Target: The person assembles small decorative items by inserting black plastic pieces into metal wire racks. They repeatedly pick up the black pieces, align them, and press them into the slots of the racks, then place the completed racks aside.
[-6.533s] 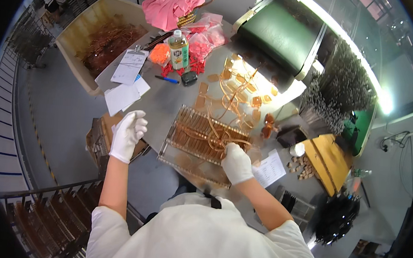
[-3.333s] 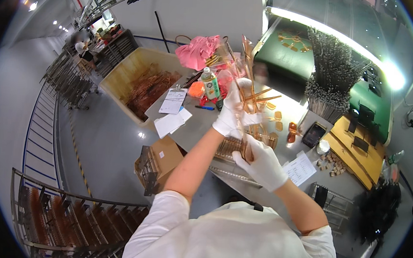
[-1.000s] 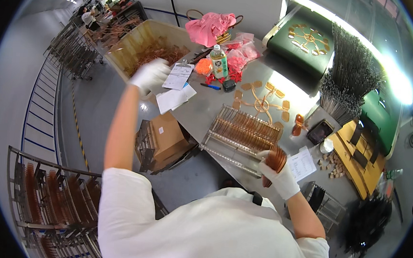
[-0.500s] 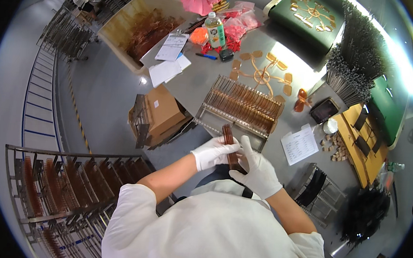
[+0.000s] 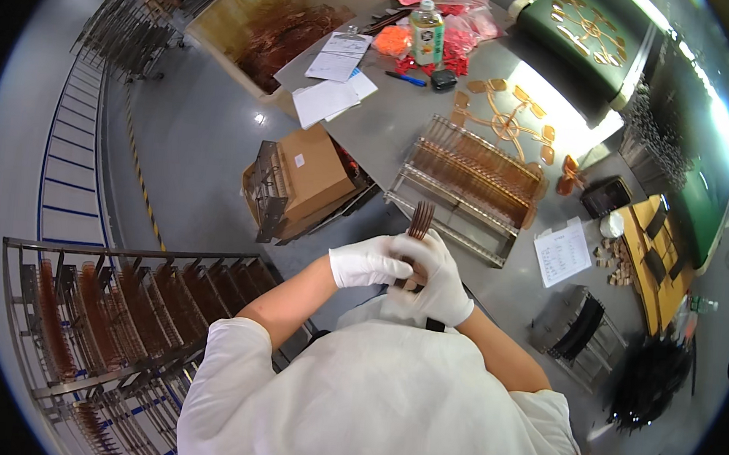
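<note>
In front of my chest, both hands in white gloves close around a bundle of thin brown plastic strips (image 5: 421, 220). The strips' upper ends fan out above the fingers, while the gloves cover most of their middle. My left hand (image 5: 370, 262) grips the bundle from the left, its fingers partly smeared. Against its right side presses my right hand (image 5: 440, 285), fingers wrapped round it. Just beyond the hands on the metal table (image 5: 370, 148) stands a wire rack (image 5: 469, 180), its far part filled with rows of brown translucent pieces and its near part bare.
A moulded amber sprue (image 5: 507, 123) lies behind the rack, near a bottle (image 5: 427, 33) and papers (image 5: 327, 98). To the right are a written sheet (image 5: 562, 254), wooden blocks (image 5: 616, 262) and a black-loaded rack (image 5: 578, 323). A cardboard box (image 5: 309, 169) and a loaded trolley (image 5: 130, 321) stand left.
My view has shifted, so the table things sit further right. The brown bundle has turned more upright, and my right hand has closed in around it beside the left.
</note>
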Demonstrator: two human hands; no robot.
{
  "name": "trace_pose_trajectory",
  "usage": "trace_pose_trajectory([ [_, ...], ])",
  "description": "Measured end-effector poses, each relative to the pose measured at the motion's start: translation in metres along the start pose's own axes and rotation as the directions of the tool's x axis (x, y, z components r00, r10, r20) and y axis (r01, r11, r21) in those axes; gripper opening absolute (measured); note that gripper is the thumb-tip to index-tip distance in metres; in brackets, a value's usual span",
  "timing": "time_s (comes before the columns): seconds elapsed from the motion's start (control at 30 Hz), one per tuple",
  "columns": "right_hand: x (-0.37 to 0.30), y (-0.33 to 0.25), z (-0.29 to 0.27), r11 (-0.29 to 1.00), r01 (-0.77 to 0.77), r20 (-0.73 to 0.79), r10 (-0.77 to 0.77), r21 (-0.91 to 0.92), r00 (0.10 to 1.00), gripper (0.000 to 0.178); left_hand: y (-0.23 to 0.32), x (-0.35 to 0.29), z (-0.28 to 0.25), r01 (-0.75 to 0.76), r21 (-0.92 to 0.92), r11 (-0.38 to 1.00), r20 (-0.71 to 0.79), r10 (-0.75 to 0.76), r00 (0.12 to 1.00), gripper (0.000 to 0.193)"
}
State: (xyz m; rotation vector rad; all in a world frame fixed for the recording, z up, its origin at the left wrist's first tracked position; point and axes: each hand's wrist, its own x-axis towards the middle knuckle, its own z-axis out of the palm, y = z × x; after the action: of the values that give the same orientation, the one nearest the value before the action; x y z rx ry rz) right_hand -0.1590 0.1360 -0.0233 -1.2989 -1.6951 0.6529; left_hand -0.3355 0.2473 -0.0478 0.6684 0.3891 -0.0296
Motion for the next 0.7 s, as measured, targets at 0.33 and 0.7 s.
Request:
trace_pose_trajectory([
  [0.33, 0.04, 0.125, 0.093, 0.882, -0.276, -0.175, 0.362, 0.383, 0.916, 0.059, 0.008, -0.043, -0.108, 0.13, 0.076, 0.989, -0.478, -0.078, 0.875, 0.064],
  [0.7, 0.069, 0.1, 0.088, 0.903, -0.215, -0.148, 0.171, -0.372, 0.974, 0.062, 0.012, -0.034, -0.136, 0.085, 0.108, 0.991, -0.499, -0.02, 0.867, 0.054],
])
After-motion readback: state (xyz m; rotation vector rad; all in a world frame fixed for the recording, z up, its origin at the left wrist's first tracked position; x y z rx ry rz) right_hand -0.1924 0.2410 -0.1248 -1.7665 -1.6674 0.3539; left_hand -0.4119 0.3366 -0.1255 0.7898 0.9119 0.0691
